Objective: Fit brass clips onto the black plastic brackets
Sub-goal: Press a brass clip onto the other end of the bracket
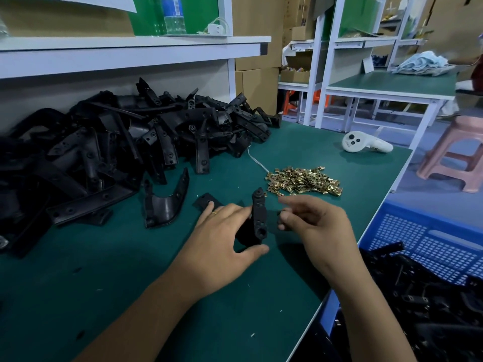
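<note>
My left hand grips a black plastic bracket and holds it upright over the green table. Just to the bracket's right, my right hand has its fingers pinched together; something small and dark sits at the fingertips, too blurred to identify. A heap of brass clips lies on the table behind my hands. Another single black bracket rests on the mat to the left of my left hand.
A big pile of black brackets fills the table's back left under a white shelf. A white controller lies at the far right. A blue crate with black brackets stands beyond the table's right edge, a pink stool behind it.
</note>
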Available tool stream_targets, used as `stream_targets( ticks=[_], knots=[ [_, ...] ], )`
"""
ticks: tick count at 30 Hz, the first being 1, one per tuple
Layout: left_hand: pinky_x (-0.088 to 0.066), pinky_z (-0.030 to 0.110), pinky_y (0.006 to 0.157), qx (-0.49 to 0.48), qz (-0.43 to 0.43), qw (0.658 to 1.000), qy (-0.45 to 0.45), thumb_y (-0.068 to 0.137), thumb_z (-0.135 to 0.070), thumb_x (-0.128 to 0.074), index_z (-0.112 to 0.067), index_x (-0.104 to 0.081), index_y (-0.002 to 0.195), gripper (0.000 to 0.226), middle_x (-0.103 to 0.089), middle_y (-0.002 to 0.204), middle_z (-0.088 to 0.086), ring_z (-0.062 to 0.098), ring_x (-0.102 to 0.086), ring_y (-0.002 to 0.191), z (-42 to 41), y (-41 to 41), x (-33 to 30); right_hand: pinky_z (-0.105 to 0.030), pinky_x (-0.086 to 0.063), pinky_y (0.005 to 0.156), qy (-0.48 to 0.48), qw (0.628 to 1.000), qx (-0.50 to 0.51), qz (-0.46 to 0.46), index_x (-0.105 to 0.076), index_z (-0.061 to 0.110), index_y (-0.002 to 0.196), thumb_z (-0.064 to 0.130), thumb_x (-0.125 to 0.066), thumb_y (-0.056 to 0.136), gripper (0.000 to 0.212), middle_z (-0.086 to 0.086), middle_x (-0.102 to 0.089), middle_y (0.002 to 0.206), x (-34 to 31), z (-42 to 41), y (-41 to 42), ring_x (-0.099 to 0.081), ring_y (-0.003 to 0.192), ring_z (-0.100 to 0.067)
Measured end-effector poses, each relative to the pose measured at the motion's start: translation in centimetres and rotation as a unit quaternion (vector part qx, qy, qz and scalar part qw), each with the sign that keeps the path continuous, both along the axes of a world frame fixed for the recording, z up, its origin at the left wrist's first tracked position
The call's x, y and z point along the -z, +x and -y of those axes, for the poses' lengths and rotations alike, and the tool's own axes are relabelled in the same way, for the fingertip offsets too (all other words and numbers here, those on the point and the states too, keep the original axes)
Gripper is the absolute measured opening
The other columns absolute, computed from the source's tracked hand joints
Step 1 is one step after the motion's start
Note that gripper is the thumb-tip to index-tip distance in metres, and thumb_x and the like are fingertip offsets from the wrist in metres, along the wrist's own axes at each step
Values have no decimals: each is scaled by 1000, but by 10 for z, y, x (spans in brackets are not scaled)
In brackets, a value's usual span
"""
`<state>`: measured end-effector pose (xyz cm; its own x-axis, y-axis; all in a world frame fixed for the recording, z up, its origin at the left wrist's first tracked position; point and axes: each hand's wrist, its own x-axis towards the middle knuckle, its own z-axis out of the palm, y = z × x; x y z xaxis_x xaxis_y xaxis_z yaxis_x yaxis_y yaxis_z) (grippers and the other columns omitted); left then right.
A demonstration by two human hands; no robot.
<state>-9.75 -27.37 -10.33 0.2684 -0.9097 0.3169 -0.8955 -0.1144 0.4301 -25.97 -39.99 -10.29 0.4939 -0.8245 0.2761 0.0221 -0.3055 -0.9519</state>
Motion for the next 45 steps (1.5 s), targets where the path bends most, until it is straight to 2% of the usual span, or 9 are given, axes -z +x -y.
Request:
stream_targets(
  ticks=[5, 13, 26, 33, 36, 39, 40, 43, 45],
  knots=[
    [1, 34, 129, 18, 57, 998, -13, 85, -77, -45, -36, -36, 153, 80, -45, 136, -29, -9, -31, 136, -1, -2, -1, -26, -59, 69, 73, 992, -7, 99, -76, 11, 94, 8, -70, 96, 7, -11, -73, 77, 0, -1, -3, -73, 69, -23],
    [-9, 51, 128, 13, 166, 985, -39, 92, -62, -58, -25, -35, 157, 79, -49, 145, -15, 6, -35, 145, -3, -5, -8, -23, -49, 49, 112, 989, -19, 97, -70, 5, 85, 21, -65, 100, 22, -3, -66, 66, -2, -12, 12, -61, 56, -15],
    [-7, 52, 128, 28, 208, 978, -7, 96, -55, -58, -19, -24, 162, 83, -41, 152, -9, 10, -29, 150, -3, -3, -5, -23, -46, 48, 59, 997, -1, 42, -69, 5, 78, 27, -68, 99, 31, -2, -66, 62, -4, -16, 9, -58, 51, -13],
    [-3, 48, 129, 26, 232, 972, 19, 99, -51, -48, -11, -11, 164, 85, -38, 147, -4, 14, -29, 145, 0, -17, -3, -47, -54, 60, -5, 997, 76, 0, -70, 16, 68, 38, -73, 94, 34, -9, -65, 61, -4, -19, 13, -60, 59, -34],
    [-1, 45, 129, 22, 211, 977, 16, 100, -57, -40, -13, -8, 165, 85, -37, 145, -7, 12, -29, 144, 1, -19, -1, -42, -54, 61, -10, 997, 74, -8, -73, 20, 72, 42, -71, 95, 31, -2, -67, 63, -4, -16, 13, -62, 60, -22],
    [-5, 41, 129, 20, 176, 984, 18, 97, -70, -25, -19, -14, 164, 85, -42, 135, -14, 6, -33, 137, 3, -17, -1, -18, -47, 64, -77, 990, 98, -69, -75, 30, 85, 41, -64, 99, 21, 10, -71, 75, -1, -5, 14, -63, 71, -3],
    [-7, 39, 128, 18, 157, 987, 21, 96, -73, -24, -21, -18, 163, 85, -42, 132, -16, 4, -35, 135, 2, -15, 0, -18, -47, 72, -117, 979, 123, -110, -75, 31, 95, 39, -61, 101, 17, 12, -72, 87, 0, 1, 13, -62, 84, -3],
    [-25, 30, 122, -9, 40, 999, 17, 94, -76, -35, -31, -29, 160, 80, -43, 123, -20, 4, -38, 128, 0, -7, 4, -38, -38, 105, -201, 924, 154, -286, -63, 22, 134, 33, -57, 103, 34, 2, -58, 137, 2, 21, 10, -45, 126, -26],
    [-32, 29, 116, -28, -10, 1000, 6, 93, -75, -43, -33, -31, 158, 79, -44, 124, -20, 4, -37, 128, 0, -4, 5, -44, -34, 105, -234, 890, 147, -363, -56, 24, 142, 34, -53, 104, 40, 6, -49, 150, 4, 23, 11, -39, 131, -30]
  ],
)
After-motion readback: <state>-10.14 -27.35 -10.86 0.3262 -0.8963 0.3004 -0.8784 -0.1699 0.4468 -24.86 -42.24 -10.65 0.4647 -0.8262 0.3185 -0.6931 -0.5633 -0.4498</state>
